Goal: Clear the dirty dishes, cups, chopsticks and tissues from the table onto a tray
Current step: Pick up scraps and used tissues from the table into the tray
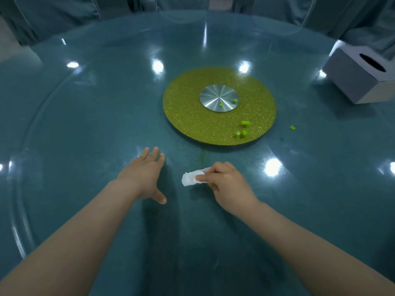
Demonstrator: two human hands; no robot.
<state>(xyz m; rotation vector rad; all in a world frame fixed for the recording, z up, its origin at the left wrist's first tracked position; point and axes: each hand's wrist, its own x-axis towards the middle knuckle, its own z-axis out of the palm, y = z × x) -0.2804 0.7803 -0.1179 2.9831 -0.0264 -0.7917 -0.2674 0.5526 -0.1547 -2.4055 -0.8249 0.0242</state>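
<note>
Right hand (226, 184) grip pinches crumpled tissue (191, 178) on teal desk (85, 124); left hand (145, 176) released, flat. Step: tissue collection. Next: carry to tray, not visible.

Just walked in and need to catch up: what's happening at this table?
A person is working at a round teal table. The right hand grips a crumpled white tissue low over the tabletop, while the left hand is spread open beside it. Small green bits lie on the glittery gold disc and one on the table. A white tissue box sits far right. No dishes or tray show.
</note>
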